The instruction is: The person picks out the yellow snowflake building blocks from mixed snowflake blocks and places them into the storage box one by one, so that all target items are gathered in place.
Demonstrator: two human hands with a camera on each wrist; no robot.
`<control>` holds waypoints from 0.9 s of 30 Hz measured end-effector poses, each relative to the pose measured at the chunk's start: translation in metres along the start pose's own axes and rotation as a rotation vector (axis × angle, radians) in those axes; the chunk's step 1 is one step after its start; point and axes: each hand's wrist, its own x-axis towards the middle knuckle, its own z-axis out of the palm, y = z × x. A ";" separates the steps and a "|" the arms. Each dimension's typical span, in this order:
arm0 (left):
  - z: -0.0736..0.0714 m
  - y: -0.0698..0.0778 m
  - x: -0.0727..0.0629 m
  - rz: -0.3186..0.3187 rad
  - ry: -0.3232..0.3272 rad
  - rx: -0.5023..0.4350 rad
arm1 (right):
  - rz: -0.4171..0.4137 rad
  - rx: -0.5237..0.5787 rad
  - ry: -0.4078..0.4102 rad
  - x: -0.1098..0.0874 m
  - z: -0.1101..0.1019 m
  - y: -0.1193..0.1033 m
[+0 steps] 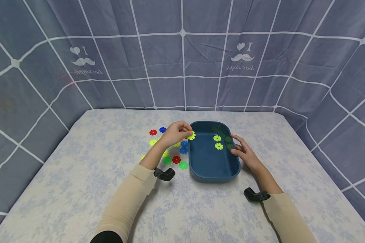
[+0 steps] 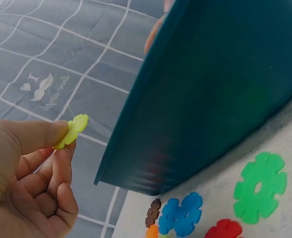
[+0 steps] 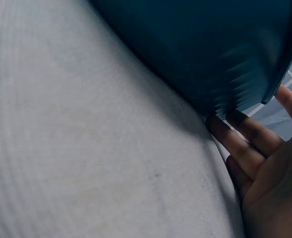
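In the head view a deep blue tub (image 1: 214, 167) holds two yellow notched plastic discs (image 1: 219, 146) on its floor. My left hand (image 1: 176, 133) is over the tub's left rim and pinches a yellow notched disc (image 2: 72, 132) between thumb and index finger; its other fingers curl toward the palm. My right hand (image 1: 246, 155) is at the right side of the tub. Its fairly straight fingers (image 3: 237, 148) touch the outer wall, with the thumb and index finger at the rim. Part of the left hand's disc is hidden by fingers in the head view.
Loose notched discs lie left of the tub: a red disc (image 1: 176, 159), a green disc (image 1: 183, 165), a blue disc (image 1: 183, 150) and several others, partly behind the left arm. A patterned cloth (image 1: 94, 189) covers the table. Grey-blue checked curtains (image 1: 207, 57) stand behind and beside it.
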 end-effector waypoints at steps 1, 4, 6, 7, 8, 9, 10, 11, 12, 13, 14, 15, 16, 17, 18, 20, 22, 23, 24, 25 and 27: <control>0.001 0.000 0.001 0.000 0.000 0.007 | -0.002 0.002 -0.001 0.000 0.000 0.000; 0.005 -0.001 0.002 -0.002 -0.007 0.023 | 0.004 0.007 -0.001 0.000 0.000 0.001; 0.008 0.000 0.003 0.001 -0.014 0.032 | 0.008 0.007 0.002 0.000 0.000 0.001; 0.009 0.000 0.003 0.002 -0.018 0.037 | 0.009 0.007 0.003 0.000 0.000 0.001; 0.011 0.000 0.004 0.005 -0.023 0.039 | 0.009 0.004 0.004 0.000 0.000 0.001; 0.012 0.001 0.004 0.010 -0.027 0.038 | 0.011 0.005 0.006 0.000 -0.001 0.001; 0.013 0.002 0.005 0.014 -0.030 0.036 | 0.013 0.006 0.008 0.000 -0.001 0.001; 0.015 0.003 0.006 0.019 -0.031 0.039 | 0.012 0.000 0.007 0.000 -0.001 0.001; 0.016 0.004 0.006 0.023 -0.033 0.042 | 0.014 0.001 0.008 0.000 -0.001 0.001; 0.018 0.004 0.007 0.027 -0.037 0.041 | 0.016 0.002 0.008 0.001 -0.001 0.001; 0.019 0.004 0.007 0.029 -0.043 0.041 | 0.018 0.002 0.009 0.001 -0.001 0.001; 0.021 0.005 0.008 0.029 -0.050 0.042 | 0.021 0.005 0.010 0.001 -0.001 0.001; 0.023 0.005 0.009 0.028 -0.055 0.047 | 0.022 0.005 0.009 0.001 -0.001 0.001; 0.024 0.006 0.009 0.028 -0.059 0.056 | 0.022 0.005 0.009 0.001 0.000 0.001; 0.025 0.007 0.009 0.028 -0.064 0.062 | 0.025 0.011 0.011 0.001 0.000 0.002; 0.028 0.008 0.011 0.029 -0.068 0.079 | 0.024 0.011 0.011 0.001 0.000 0.002; 0.029 0.010 0.012 0.036 -0.068 0.093 | 0.022 0.007 0.011 0.001 0.000 0.002; 0.030 0.011 0.013 0.040 -0.070 0.099 | 0.022 0.006 0.011 0.001 0.000 0.002; 0.030 0.013 0.014 0.047 -0.072 0.102 | 0.022 0.005 0.012 0.001 0.001 0.002; 0.031 0.014 0.015 0.053 -0.075 0.105 | 0.023 0.002 0.012 0.001 0.001 0.002; 0.031 0.017 0.017 0.069 -0.076 0.111 | 0.024 -0.002 0.014 0.001 0.001 0.002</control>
